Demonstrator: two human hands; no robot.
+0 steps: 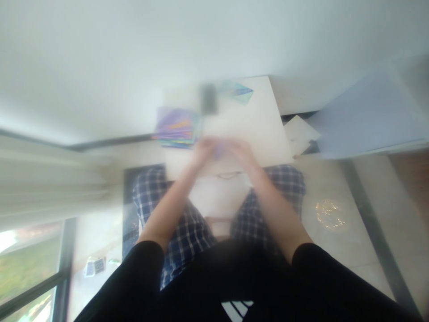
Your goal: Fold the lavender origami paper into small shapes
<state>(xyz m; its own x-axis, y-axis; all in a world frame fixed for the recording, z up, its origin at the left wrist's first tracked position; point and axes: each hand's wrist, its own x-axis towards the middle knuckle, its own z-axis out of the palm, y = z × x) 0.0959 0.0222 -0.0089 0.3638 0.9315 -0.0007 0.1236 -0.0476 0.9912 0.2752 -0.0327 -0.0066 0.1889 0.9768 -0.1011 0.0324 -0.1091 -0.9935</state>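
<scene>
Over the near part of a white table (264, 134), my left hand (205, 150) and my right hand (241, 151) come together around a small purple piece (220, 148), perhaps paper. Both hands look closed on it from either side, though the picture is blurred and the fingertips are hard to make out. To the left of my left hand lies a stack of colourful sheets (176, 127), purple on top. Beyond my hands are a dark blurred block (209, 99) and a light-blue folded paper shape (241, 92).
A white wall (214, 40) rises behind the table. At right stand a pale panel (365, 116) and a whitish angular piece (300, 134). Small cards (94, 266) lie on the floor at left, near a window (30, 264). My legs in checked trousers (187, 228) flank the table's near edge.
</scene>
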